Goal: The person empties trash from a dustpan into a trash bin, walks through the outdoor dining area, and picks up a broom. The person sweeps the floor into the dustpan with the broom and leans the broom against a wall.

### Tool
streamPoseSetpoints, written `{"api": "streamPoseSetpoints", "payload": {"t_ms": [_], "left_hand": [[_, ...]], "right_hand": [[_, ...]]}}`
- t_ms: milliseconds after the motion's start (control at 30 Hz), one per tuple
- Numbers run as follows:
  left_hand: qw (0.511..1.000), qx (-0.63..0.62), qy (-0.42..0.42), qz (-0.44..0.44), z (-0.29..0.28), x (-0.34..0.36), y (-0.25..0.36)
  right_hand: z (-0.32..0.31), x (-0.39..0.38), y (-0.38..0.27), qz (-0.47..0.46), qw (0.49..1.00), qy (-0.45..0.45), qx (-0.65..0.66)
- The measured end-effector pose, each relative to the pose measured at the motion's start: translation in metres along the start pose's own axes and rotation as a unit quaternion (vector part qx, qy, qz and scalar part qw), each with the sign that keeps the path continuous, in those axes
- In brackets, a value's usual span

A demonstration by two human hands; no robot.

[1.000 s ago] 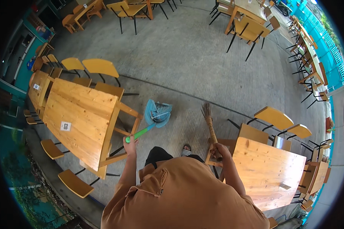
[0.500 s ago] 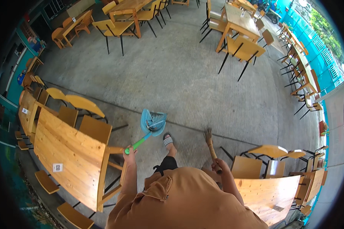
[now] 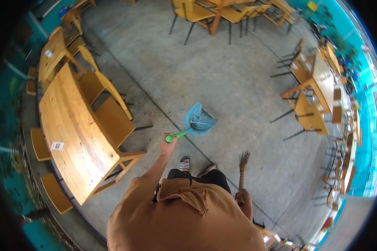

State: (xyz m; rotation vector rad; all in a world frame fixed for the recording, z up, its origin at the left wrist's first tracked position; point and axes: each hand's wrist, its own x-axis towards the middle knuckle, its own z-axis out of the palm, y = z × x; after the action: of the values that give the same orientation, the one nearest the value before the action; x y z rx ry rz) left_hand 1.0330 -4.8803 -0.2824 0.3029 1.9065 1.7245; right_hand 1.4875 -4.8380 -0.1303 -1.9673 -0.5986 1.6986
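My left hand [image 3: 168,144] is closed round the green handle of a blue dustpan [image 3: 200,120], held out in front of me over the concrete floor. Some dark debris and light bits show inside the pan. In my right hand [image 3: 245,200], closed as well, is a short stick broom [image 3: 242,175] with its frayed bristles pointing forward. The broom is held apart from the dustpan, to its right and nearer to me. Just below the dustpan are my feet in striped slides [image 3: 184,163].
A long wooden table [image 3: 77,138] with yellow-brown chairs [image 3: 115,121] stands close on my left. More tables and chairs stand at the far side and along the right, such as a wooden table [image 3: 322,79]. A dark seam [image 3: 155,102] crosses the concrete floor [image 3: 176,62].
My view has turned to the left, so the far tables have shifted right. The dustpan has moved forward and right in view with my left hand. Both hands have kept their hold.
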Motion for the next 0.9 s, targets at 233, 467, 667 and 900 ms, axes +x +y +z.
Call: {"api": "streamPoseSetpoints", "payload": {"t_ms": [233, 467, 667, 900], "left_hand": [[0.992, -0.092, 0.081, -0.023, 0.035, 0.017, 0.022], [0.971, -0.088, 0.211, -0.063, 0.076, 0.016, 0.040], [0.953, -0.056, 0.298, -0.032, 0.102, 0.020, 0.058], [0.929, -0.097, 0.355, -0.042, 0.098, 0.027, 0.038]], "right_hand": [[0.016, 0.138, -0.076, -0.235, 0.936, -0.181, -0.189], [0.072, 0.251, -0.207, 0.116, 0.964, -0.208, -0.116], [0.119, 0.317, -0.278, 0.071, 0.938, -0.247, -0.235], [0.195, 0.342, -0.325, 0.074, 0.906, -0.290, -0.299]]}}
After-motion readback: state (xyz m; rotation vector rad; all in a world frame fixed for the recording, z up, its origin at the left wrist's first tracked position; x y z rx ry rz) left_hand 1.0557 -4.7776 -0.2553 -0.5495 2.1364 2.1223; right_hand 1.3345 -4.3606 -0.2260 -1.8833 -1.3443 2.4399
